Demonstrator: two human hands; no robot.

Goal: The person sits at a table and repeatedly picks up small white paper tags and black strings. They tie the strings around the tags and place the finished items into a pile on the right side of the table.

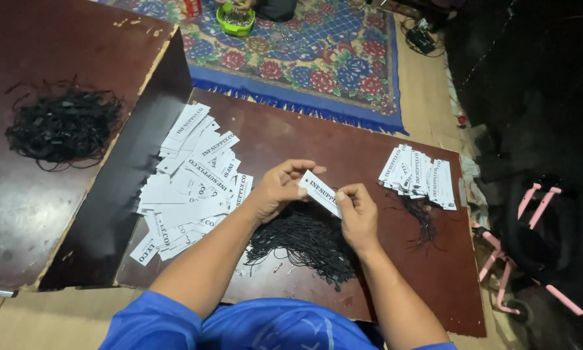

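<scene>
White card is what both hands work on: one tag (320, 192), held slanted above the desk (343, 149), over the heap of black strings (304, 241). The left hand (276, 190) pinches its upper end between thumb and fingers, and the right hand (356, 210) is closed on the lower end with the fingertips. Whether a string is already in the right fingers I cannot tell; it is too small to see.

To do this well, I think the left hand should keep the tag steady and flat, so that the right hand can work at one end only. Loose tags (191, 185) lie spread at the left, and a neat row of tags with strings (418, 175) lies at the right. Pulling one string from the heap slowly may avoid tangling.
</scene>
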